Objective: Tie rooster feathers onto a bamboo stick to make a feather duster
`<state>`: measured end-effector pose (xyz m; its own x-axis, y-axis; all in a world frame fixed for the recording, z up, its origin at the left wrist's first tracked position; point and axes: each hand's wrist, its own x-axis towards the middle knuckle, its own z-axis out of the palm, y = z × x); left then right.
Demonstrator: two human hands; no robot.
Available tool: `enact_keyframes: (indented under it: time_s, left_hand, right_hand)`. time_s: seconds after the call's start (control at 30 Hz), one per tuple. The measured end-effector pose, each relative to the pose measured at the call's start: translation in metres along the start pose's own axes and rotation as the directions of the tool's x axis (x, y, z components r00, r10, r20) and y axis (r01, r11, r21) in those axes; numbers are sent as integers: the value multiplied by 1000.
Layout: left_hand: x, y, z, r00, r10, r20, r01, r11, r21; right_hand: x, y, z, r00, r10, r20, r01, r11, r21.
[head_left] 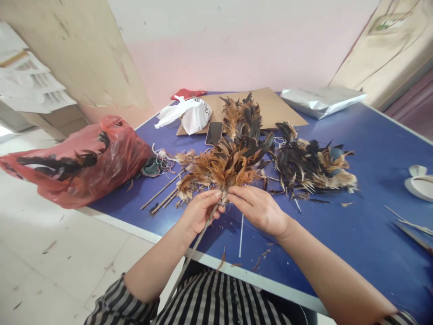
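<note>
Brown and black feathers [233, 167] fan out from the end of a thin stick [193, 253], forming a feather duster that points away from me. My left hand [203, 210] is closed around the stick just below the feathers, thumb on top. At the feather base, my right hand [259, 210] pinches the quill ends, its fingers close to my left thumb. The stick slants down toward my striped shirt. Just beyond the duster lies another bunch of feathers [246, 110], partly hidden by it.
Dark loose feathers [304, 167] lie on the blue table [355, 243] at right. A red plastic bag [98, 158] and several sticks [162, 194] are at left. Farther back are a phone [214, 133], a white bag [196, 115], cardboard [284, 110] and a silver packet [320, 101]. A tape roll [419, 185] sits right.
</note>
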<state>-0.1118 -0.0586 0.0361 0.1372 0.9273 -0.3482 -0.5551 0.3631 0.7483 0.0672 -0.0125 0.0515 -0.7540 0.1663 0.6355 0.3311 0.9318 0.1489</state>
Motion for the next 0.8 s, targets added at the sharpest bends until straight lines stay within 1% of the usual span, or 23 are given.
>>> enact_keyframes:
  time_s: [0.17, 0.27, 0.33, 0.4, 0.43, 0.47, 0.5, 0.53, 0.57, 0.6, 0.63, 0.67, 0.7, 0.73, 0.77, 0.8]
  left_hand:
    - [-2, -2, 2, 1000, 24, 16, -25, 999, 43]
    - [-2, -4, 1, 999, 40, 23, -41, 999, 30]
    - [-2, -4, 1, 999, 34, 27, -34, 999, -10]
    - [-1, -3, -1, 999, 29, 42, -25, 996, -90]
    - [-1, -2, -2, 998, 24, 52, -17, 990, -141]
    - [0, 0, -4, 998, 15, 62, -3, 981, -194]
    - [0, 1, -7, 997, 2, 75, 17, 969, -247]
    - [1, 3, -10, 996, -15, 88, 41, 954, -297]
    - [1, 4, -12, 994, -34, 102, 67, 937, -344]
    - [2, 6, -14, 992, -51, 116, 92, 918, -385]
    - [2, 6, -16, 990, -63, 128, 111, 901, -418]
    - [2, 7, -16, 988, -74, 138, 128, 887, -444]
    - [1, 7, -15, 986, -85, 143, 142, 877, -460]
    - [0, 7, -13, 985, -96, 143, 153, 871, -467]
    - [-1, 7, -10, 984, -108, 141, 162, 870, -466]
    - [-2, 7, -8, 983, -121, 139, 172, 872, -459]
  right_hand:
    - [4, -3, -1, 1000, -17, -10, 17, 1000, -14]
    - [5, -3, 1, 1000, -15, -27, 16, 1000, 10]
    - [4, -4, 4, 1000, 10, -24, -9, 999, 53]
    - [0, -6, 6, 996, 75, -39, -70, 991, 117]
    - [-3, -8, 6, 988, 136, -71, -123, 979, 159]
    - [-6, -11, 6, 968, 222, -118, -195, 958, 211]
    - [-9, -14, 6, 928, 334, -162, -283, 919, 275]
    - [-11, -18, 6, 866, 461, -195, -376, 856, 356]
    - [-13, -21, 6, 781, 590, -202, -461, 765, 450]
    - [-15, -25, 6, 685, 708, -172, -530, 646, 550]
    - [-15, -27, 7, 595, 798, -92, -579, 506, 639]
    - [-14, -30, 8, 520, 854, 21, -610, 354, 709]
    - [-13, -31, 10, 468, 871, 150, -621, 204, 757]
    - [-10, -33, 13, 439, 854, 280, -620, 62, 782]
    - [-8, -34, 16, 430, 810, 399, -610, -64, 789]
    - [-5, -34, 19, 441, 750, 493, -589, -173, 789]
